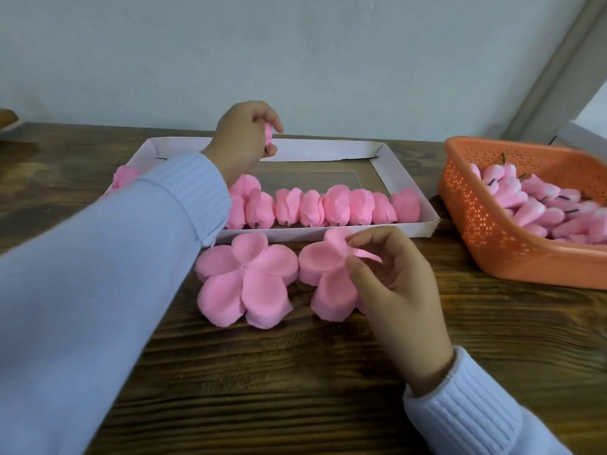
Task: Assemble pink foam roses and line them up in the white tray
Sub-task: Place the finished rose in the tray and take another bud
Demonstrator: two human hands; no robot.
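My left hand (241, 139) reaches over the white tray (397, 178) and grips a pink foam rose (269, 136) above its back part. A row of several pink roses (328, 206) lines the tray's near side. In front of the tray lie two stacks of flat five-petal pink foam pieces, one on the left (244, 280) and one on the right (323, 274). My right hand (391, 277) pinches a petal of the top piece of the right stack between thumb and fingers.
An orange perforated basket (476, 224) at the right holds several pink foam buds with dark stems (538, 205). More pink foam (123, 177) shows past my left sleeve at the tray's left end. The dark wooden table (295, 372) ends at a pale wall.
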